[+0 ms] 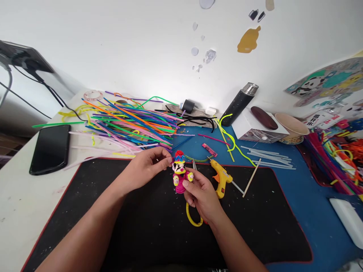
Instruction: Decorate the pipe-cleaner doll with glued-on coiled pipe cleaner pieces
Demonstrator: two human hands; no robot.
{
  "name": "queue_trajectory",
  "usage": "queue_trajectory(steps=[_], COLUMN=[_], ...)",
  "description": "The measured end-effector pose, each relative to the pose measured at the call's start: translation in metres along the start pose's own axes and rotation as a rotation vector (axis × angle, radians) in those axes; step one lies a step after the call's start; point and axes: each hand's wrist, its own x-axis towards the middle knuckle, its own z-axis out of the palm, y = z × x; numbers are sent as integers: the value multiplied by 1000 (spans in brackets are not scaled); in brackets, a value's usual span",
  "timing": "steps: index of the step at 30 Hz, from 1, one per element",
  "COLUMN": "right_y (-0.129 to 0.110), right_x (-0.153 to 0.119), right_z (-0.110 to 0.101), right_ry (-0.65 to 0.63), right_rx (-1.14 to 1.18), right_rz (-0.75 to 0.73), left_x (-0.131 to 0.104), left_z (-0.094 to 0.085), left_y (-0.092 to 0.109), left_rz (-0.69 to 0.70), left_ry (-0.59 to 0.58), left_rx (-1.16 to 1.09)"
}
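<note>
A small pipe-cleaner doll [179, 184] with a magenta body, a pale face and a blue, yellow and red hat is upright above the black mat [147, 234]. My right hand [202, 192] grips its body from the right, thumb in front. My left hand [150, 166] is closed in a pinch at the left side of the doll's head; what lies between the fingertips is too small to make out. Partly hidden behind my right hand are scissors with a yellow handle [194, 221]. Just right of that hand lies a yellow glue gun [222, 175].
Many coloured pipe cleaners [136, 122] are heaped at the back left, near a black phone [50, 149]. Behind the mat stand a leaning black thermos [238, 105] and a white box [256, 130]. Glue sticks [269, 156] and a wooden stick [252, 177] lie at right.
</note>
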Motion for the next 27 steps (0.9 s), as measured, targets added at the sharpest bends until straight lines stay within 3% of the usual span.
queue_trajectory(steps=[27], right_y=[-3], right_x=[0], right_z=[3], right_ry=[12], right_rx=[-30], right_rz=[7], left_x=[1], left_z=[2], left_y=[3], left_rz=[-12], left_ry=[-5], left_rx=[-85])
